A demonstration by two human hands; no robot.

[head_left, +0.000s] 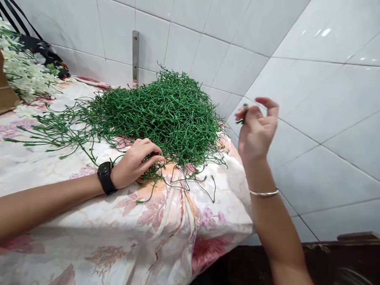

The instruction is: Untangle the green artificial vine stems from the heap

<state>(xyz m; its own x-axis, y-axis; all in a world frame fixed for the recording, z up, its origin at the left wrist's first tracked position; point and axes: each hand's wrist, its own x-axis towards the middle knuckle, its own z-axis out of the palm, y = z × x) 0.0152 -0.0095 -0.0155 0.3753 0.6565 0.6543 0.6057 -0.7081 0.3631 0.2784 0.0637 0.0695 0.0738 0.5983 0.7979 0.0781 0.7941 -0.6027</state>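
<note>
A big tangled heap of thin green artificial flower stems (166, 112) sits on the flowered tablecloth (111, 223). At its front edge rests my left hand (137, 161), a black watch on the wrist, its fingers curled round a few of the stems. My right hand (256, 133), wearing a silver bangle, is raised to the right of the heap, beyond the table edge. Between its thumb and fingertips it pinches a small green piece (243, 113), seemingly stem ends; the other fingers are bent. Some loose stems (210, 187) stray in front of the heap.
White artificial flowers (29, 70) lie at the far left beside a brown cardboard piece (2, 84) and a dark patterned bag (50, 54). Tiled walls (195, 16) close off the back and right. A metal strip (135, 56) is fixed to the wall behind the heap.
</note>
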